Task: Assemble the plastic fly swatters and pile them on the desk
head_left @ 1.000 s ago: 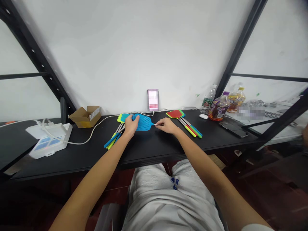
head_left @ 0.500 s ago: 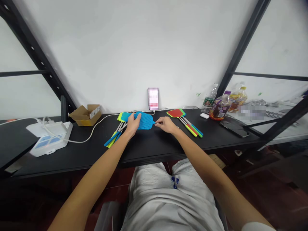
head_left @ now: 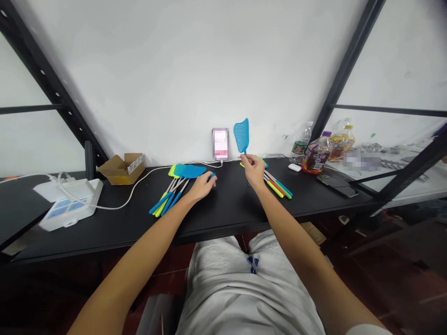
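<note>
My right hand (head_left: 253, 170) pinches the neck of a blue fly swatter (head_left: 241, 134) and holds its mesh head upright above the black table (head_left: 223, 209). Under that hand lies a pile of swatters with red and green handles (head_left: 278, 186). My left hand (head_left: 201, 185) rests on the table with its fingers curled round a small blue piece (head_left: 212, 175) that I cannot make out well. Just left of that hand lies another pile of swatters with blue and yellow-green heads (head_left: 186, 170) and handles fanned toward me.
A phone (head_left: 220, 144) leans on the wall, charging by a white cable. An open cardboard box (head_left: 122, 168) and a white power strip (head_left: 68, 202) sit to the left. To the right are drink bottles (head_left: 316, 156), a white earbud case (head_left: 295, 167) and a dark phone (head_left: 337, 184).
My right hand has lifted the blue swatter off the left pile and swung it upright over the right pile. My left hand let go of the mesh head and slid right on the table.
</note>
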Action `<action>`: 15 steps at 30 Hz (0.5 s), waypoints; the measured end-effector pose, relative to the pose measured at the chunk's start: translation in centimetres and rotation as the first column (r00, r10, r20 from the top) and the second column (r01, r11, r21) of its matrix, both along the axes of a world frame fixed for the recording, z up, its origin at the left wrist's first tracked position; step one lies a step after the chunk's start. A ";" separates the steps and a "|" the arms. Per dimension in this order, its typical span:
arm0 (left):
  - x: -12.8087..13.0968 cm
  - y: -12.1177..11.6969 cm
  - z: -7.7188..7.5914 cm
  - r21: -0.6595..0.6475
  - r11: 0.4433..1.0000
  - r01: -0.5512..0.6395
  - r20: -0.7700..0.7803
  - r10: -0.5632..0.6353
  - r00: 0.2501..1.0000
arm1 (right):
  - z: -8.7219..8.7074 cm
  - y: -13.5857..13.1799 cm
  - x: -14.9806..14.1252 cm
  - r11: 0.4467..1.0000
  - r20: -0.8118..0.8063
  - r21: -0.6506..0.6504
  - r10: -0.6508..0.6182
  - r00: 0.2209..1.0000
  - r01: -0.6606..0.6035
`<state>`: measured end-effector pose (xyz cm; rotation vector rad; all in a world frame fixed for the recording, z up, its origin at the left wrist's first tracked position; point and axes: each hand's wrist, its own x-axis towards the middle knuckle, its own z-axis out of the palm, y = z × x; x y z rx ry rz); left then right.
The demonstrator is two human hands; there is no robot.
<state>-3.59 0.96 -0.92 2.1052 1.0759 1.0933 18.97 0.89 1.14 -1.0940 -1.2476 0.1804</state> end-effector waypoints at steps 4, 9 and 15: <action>0.0 -0.3 0.0 0.066 0.997 0.050 -0.109 -0.043 0.993 | 0.2 0.0 0.0 0.999 -0.061 -0.021 0.035 0.998 -0.036; -0.1 -0.5 0.2 0.096 0.991 0.089 -0.171 -0.072 0.983 | 0.5 -0.3 -0.3 0.992 -0.218 -0.009 0.122 0.968 -0.127; 0.0 -0.5 0.3 0.083 0.993 0.082 -0.154 -0.069 0.986 | 0.7 -0.2 -0.6 0.976 -0.393 -0.010 0.195 0.899 -0.216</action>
